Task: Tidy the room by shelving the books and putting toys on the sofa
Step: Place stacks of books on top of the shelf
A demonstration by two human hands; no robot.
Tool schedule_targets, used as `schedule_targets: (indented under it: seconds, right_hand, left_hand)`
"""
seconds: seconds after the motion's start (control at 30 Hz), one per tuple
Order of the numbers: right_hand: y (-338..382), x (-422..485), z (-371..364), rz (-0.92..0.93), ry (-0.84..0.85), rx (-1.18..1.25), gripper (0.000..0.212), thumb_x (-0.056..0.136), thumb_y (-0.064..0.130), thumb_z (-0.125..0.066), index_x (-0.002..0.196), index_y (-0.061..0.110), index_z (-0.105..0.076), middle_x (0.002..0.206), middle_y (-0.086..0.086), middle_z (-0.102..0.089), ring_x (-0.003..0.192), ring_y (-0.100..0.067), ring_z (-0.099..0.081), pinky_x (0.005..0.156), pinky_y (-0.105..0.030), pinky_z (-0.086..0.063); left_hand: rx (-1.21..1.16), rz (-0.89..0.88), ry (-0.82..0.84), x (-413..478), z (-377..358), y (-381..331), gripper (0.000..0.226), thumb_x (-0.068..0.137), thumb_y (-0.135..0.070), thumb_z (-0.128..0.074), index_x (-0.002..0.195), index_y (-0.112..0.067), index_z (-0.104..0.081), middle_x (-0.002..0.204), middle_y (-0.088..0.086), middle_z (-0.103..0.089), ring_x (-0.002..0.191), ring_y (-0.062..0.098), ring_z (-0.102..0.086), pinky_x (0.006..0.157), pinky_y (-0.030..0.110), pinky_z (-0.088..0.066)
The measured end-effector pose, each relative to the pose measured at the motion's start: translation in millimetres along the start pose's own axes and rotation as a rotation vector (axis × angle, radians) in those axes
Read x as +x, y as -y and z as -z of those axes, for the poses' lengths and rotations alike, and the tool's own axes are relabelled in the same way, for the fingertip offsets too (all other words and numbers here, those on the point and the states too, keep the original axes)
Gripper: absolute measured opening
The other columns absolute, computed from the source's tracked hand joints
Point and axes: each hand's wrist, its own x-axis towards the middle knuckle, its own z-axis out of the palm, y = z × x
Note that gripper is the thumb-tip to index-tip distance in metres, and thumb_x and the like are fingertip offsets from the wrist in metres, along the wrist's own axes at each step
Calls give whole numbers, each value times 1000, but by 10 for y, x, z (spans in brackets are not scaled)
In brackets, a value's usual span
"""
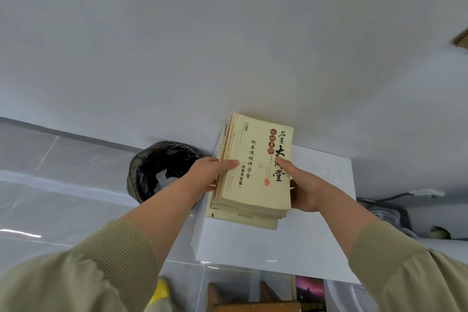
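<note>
A stack of cream-coloured paperback books (pixel 255 175) with black printed characters lies on top of a white shelf unit (pixel 311 243), pushed against the wall. My left hand (pixel 212 172) grips the stack's left side, thumb on the top cover and fingers underneath. On the stack's right side, my right hand (pixel 304 185) holds it with the thumb pressed on the cover and the fingers curled behind the edge. Both forearms wear olive knit sleeves.
A bin lined with a black bag (pixel 162 167) stands on the tiled floor left of the shelf. Below the shelf top, more books (pixel 310 291) and a wooden piece (pixel 255 299) show. A yellow object (pixel 159 291) sits bottom left. Cables and a white fan lie at the right.
</note>
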Motion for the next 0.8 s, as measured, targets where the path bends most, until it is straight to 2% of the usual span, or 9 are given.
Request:
schedule_targets:
  seconds: [0.13,0.23,0.27,0.37,0.47,0.53,0.6,0.67,0.8]
  right_hand:
    - [-31,0,27,-18,34,42,64,68,55,-74,115,11,-66,124,-16,-62,98,-29,-65,84,-40,-55]
    - [-78,21,67,-27,57,51,72,62,61,-76,116,16,-66,123,-11,-64,104,-26,-64,92,-38,-50]
    - [-105,26,93,-27,78,66,73,60,60,-78,117,17,-66,123,-10,-65,106,-25,-63,92,-38,-50]
    - [-149,-20,98,17,179,102,48,80,44,-66,119,17,-63,118,-7,-68,106,-24,-64,82,-36,-51]
    - [-206,-33,99,109,177,122,49,77,39,-63,118,13,-62,114,-6,-70,108,-23,-64,82,-35,-50]
    - [-201,-8,96,143,143,148,51,75,39,-63,118,12,-62,113,-7,-70,108,-24,-63,84,-36,-49]
    - [-153,37,78,154,134,143,52,76,40,-63,119,12,-62,115,-7,-69,111,-25,-62,88,-37,-48]
    - [-126,60,87,156,122,144,52,76,39,-63,120,12,-61,115,-7,-69,112,-26,-62,90,-38,-48]
    - [-120,97,73,159,110,121,55,75,39,-64,121,9,-60,115,-9,-69,111,-27,-62,91,-39,-48]
  left_hand:
    - [15,10,-11,15,2,15,56,67,-45,-81,109,-11,-65,104,4,-72,99,22,-66,96,42,-49]
    - [25,1,9,22,-16,29,79,45,-60,-81,107,-13,-68,103,2,-72,100,22,-67,95,42,-50]
    - [24,-6,22,26,-40,37,79,45,-60,-80,107,-13,-68,102,1,-73,100,22,-67,96,41,-50]
    - [-9,-63,22,2,-134,31,67,61,-51,-78,115,-12,-66,104,0,-72,98,19,-68,95,40,-51]
    - [5,-119,-73,3,-275,-10,91,51,-59,-71,130,-17,-56,121,-1,-64,107,18,-63,96,38,-50]
    - [31,-152,-119,-3,-327,-79,79,69,-52,-71,136,-17,-49,126,-2,-59,111,18,-59,97,37,-49]
    - [42,-181,-140,36,-310,-111,60,82,-40,-67,134,-16,-51,111,-6,-60,102,15,-61,90,32,-51]
    - [47,-208,-128,38,-318,-135,53,85,-34,-65,133,-15,-52,101,-8,-59,92,11,-60,81,25,-51]
    - [-5,-175,-130,92,-278,-64,68,81,-38,-69,140,-15,-43,127,-2,-58,108,15,-59,92,30,-50]
